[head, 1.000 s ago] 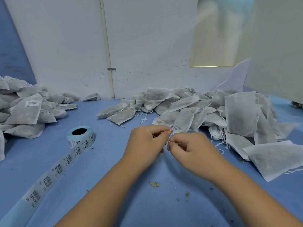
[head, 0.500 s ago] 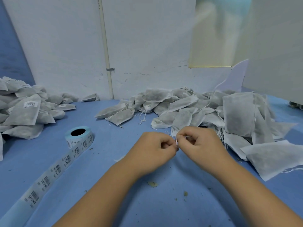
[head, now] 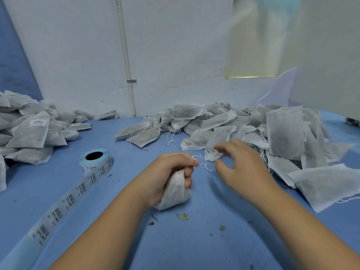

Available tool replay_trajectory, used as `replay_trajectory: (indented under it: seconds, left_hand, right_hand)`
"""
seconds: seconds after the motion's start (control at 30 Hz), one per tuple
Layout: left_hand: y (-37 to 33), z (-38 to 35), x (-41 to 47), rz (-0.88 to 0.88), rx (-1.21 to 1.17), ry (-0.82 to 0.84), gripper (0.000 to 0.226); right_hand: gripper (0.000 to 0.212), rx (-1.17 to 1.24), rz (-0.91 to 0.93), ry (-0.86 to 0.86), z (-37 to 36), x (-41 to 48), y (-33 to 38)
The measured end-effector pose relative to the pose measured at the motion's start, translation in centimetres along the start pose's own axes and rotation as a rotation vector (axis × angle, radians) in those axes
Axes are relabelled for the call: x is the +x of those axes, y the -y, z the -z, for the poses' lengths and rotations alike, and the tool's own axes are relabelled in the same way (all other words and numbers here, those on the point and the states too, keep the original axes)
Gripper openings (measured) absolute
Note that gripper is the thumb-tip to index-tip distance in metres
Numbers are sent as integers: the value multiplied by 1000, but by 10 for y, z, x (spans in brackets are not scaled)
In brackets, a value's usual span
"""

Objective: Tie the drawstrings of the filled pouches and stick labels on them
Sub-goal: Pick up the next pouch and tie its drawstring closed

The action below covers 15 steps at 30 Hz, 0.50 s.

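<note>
1: Both hands were knuckle to knuckle on the drawstring (head: 203, 165) half a second ago. now split: right hand (head: 239, 168) has come off to the side, fingers spread loose, nothing in it that I can see
2: left?
1: left hand (head: 171, 172) curled round the gathered neck of the pouch (head: 175, 193), drawstring looped over a finger, loose end trailing toward the right thumb. blurry there, can't rule out a light touch
2: pouch location
1: on the tabletop (head: 194, 240), front centre, under the left hand. it was hidden behind the fists before, now it shows, mouth cinched
2: so knot done?
1: my read: done, or last pull just finished. knot itself too small to confirm
2: next = label
1: agreed. label roll (head: 96, 160) sits left of the pouch, well apart, strip (head: 64, 207) run out toward the near edge. right hand is free but the roll is on the other side, so either it crosses over or the left lets go
2: piles?
1: no change. unlabelled heap (head: 233, 125) back right, labelled heap (head: 33, 131) far left. pouch goes left once stickered, I'd guess
2: risk
1: tail snagging on the finger when the left releases, knot could slacken
</note>
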<state>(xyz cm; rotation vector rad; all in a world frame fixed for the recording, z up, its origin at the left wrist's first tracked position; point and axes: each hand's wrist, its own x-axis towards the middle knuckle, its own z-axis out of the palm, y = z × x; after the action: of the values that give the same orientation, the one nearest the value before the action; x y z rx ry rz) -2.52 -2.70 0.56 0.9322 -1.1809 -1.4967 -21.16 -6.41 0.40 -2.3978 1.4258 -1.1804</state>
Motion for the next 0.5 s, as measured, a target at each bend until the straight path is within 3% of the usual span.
replay_trajectory:
  seconds: [0.17,0.3,0.5]
  left_hand:
    - [1,4,0,25,-69,55,11]
    - [4,5,1,3,-40,91,8]
    - [5,6,1,-10,6,141,9]
  right_hand:
    - [18,224,102,-78,4,-6,20]
    - [14,453,31,72,4,-11,31]
    - [13,601,-53,245,7,-11,33]
